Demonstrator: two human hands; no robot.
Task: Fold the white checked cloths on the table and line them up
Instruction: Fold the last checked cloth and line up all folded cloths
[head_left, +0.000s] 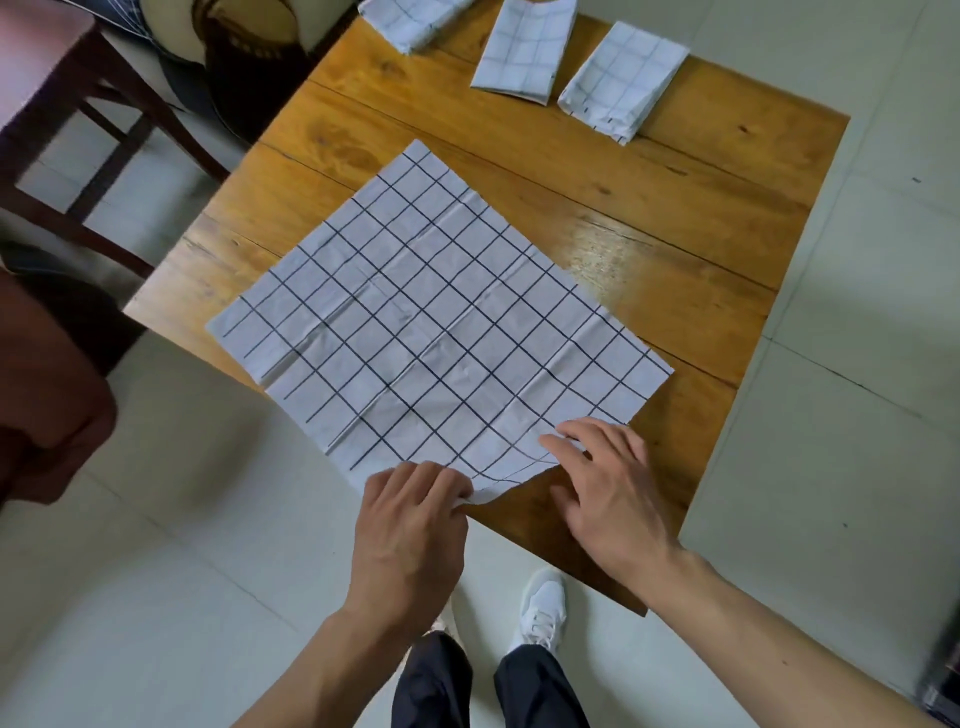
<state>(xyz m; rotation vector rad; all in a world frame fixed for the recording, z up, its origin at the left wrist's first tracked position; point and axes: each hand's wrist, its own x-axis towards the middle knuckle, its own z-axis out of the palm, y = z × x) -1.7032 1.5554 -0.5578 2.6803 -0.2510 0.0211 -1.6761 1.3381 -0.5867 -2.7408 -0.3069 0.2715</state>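
A white checked cloth (431, 322) lies spread flat on the wooden table (675, 249), its near corner hanging toward the table's front edge. My left hand (410, 525) pinches that near corner, which is lifted a little off the wood. My right hand (608, 483) rests with straight fingers on the cloth's near right edge. At the far side lie three folded checked cloths in a row: one (405, 18) cut off by the top of the frame, a middle one (524, 49), and a right one (623, 78).
A dark wooden chair (88, 130) stands left of the table, with a dark bag and hat (239, 67) behind it. Pale floor tiles surround the table. My legs and white shoes (543, 603) are just below the table's near corner.
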